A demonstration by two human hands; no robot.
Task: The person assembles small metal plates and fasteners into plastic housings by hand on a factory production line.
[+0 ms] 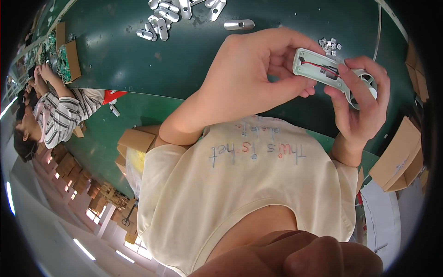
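Observation:
A pale green handheld fan housing [315,66] is held up over the dark green table, its open side facing me. Inside the narrow handle run red and dark wires beside a small black part [329,71]. At its right end is a round, spoked fan head [366,84], partly covered by fingers. My left hand [256,69] is closed around the handle's left end, thumb below and fingers partly hidden behind. My right hand [367,99] grips the fan-head end, its index finger lying across the open side near the wires and its thumb at the lower edge.
Several oblong silver covers [168,15] lie at the table's far side, with a single silver cover [239,24] apart. Small silver pieces [330,46] sit behind the housing. Cardboard boxes [398,157] stand at right. Another person [69,108] works at left beside a box of green parts [69,60].

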